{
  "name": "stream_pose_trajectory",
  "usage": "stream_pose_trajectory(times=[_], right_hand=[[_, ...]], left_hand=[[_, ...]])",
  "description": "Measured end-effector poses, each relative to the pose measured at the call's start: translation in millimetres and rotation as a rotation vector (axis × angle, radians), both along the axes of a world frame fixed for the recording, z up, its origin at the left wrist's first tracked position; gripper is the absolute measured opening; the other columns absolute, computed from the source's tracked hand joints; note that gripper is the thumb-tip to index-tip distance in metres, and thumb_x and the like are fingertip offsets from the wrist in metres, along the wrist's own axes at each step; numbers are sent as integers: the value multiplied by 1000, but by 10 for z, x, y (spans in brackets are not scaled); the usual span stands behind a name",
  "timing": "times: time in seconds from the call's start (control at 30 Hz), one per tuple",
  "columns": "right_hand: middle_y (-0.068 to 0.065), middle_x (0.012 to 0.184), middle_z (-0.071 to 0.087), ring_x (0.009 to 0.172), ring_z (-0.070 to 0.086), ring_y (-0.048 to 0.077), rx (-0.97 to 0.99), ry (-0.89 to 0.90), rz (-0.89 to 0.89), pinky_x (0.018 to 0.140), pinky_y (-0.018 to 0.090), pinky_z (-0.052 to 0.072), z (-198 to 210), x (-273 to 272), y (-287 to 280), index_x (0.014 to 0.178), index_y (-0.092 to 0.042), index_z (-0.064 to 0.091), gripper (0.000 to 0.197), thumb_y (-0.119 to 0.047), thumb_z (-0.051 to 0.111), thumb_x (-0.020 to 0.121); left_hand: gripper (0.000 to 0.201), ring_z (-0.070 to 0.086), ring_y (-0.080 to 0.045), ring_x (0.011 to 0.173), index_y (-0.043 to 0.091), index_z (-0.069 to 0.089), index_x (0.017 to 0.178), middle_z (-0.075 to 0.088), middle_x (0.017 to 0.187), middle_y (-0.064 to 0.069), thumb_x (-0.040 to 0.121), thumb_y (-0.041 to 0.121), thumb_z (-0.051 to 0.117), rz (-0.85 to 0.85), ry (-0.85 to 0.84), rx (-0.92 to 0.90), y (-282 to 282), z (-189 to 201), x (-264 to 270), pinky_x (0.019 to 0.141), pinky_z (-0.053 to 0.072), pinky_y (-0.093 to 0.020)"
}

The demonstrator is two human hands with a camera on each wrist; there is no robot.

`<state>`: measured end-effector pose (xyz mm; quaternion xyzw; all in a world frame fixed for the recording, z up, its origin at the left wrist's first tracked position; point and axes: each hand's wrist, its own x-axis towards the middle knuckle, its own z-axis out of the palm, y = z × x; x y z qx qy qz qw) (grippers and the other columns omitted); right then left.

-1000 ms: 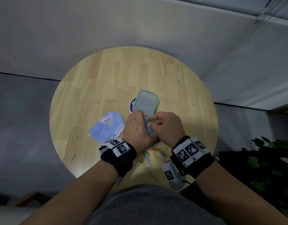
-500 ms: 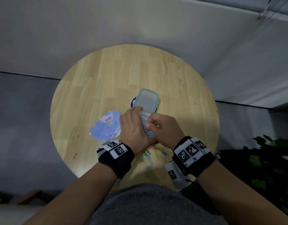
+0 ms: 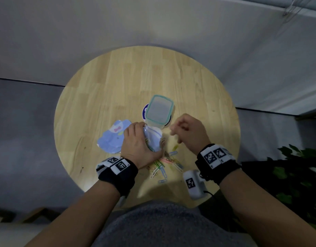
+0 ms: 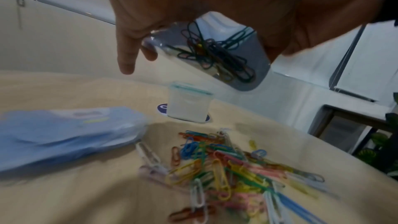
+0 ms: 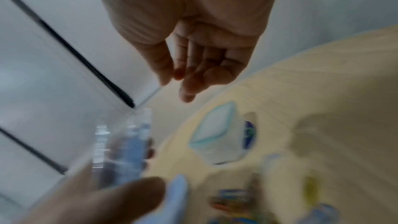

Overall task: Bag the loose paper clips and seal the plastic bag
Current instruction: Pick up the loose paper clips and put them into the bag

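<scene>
My left fingers (image 4: pixel 127 52) curl round a small clear plastic bag (image 4: pixel 224 54), gripping it near its top so that it hangs above the table with a tangle of paper clips already inside (image 4: pixel 217 52). My left hand (image 3: pixel 138 145) holds the bag just in front of the plastic container (image 3: pixel 159 111), and the bag's upper edge touches or overlaps the container's near side in the head view.

My right hand (image 3: pixel 188 132) is off to the right of the bag, apart from it, its fingers (image 5: pixel 193 67) loosely curled with thumb and forefinger close together. The right wrist view is blurred, so I cannot tell whether anything small is pinched between them; I see nothing there.

The loose paper clips (image 3: pixel 164 164) lie in a many-coloured heap on the round wooden table (image 3: pixel 118 82), below the bag and between my two wrists, a few strays scattered toward me.

The container, translucent with a teal-rimmed lid, stands on a dark blue round sticker (image 4: pixel 162 108). Left of my left hand lies a flat stack of light blue printed bags (image 3: pixel 111 139), partly hidden under that hand. A potted plant (image 3: pixel 299 175) shows at the right edge.
</scene>
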<state>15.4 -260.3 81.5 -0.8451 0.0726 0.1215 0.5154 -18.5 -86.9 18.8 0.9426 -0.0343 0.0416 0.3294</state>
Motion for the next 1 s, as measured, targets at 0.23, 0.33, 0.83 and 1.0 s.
stream_pose_trajectory(times=[0.23,0.33,0.83,1.0], right_hand=[[11,128,41,114,50,34,-667,448,465,90,39,47,-869,-379,-265,132,-15,38,80,-30,81,66],[10,139,30,127,39,34,-642,338,511,99,42,44,-1053,-493,-159,141,-19,29,87,-22,79,70],[20,101,63,96,59,35,-641,181,457,79,35,44,-1075,-600,-23,96,0,62,17,-9,51,87],[14,90,71,87,63,28,-537,245,293,74,29,46,-759,-471,-91,86,-4,71,14,-13,63,80]], left_hand=[[109,41,-31,104,4,32,139,46,116,-12,54,69,55,0,213,46,299,-147,-246,90,37,-41],[110,40,-29,107,16,27,143,44,121,-8,52,70,57,-15,282,-13,321,-116,-334,83,41,-40],[109,43,-30,109,23,21,143,45,125,-5,53,62,71,-65,312,-1,239,-248,-374,86,43,-41],[107,42,-29,113,23,20,142,43,131,-4,54,58,71,-114,322,33,203,-342,-340,90,38,-38]])
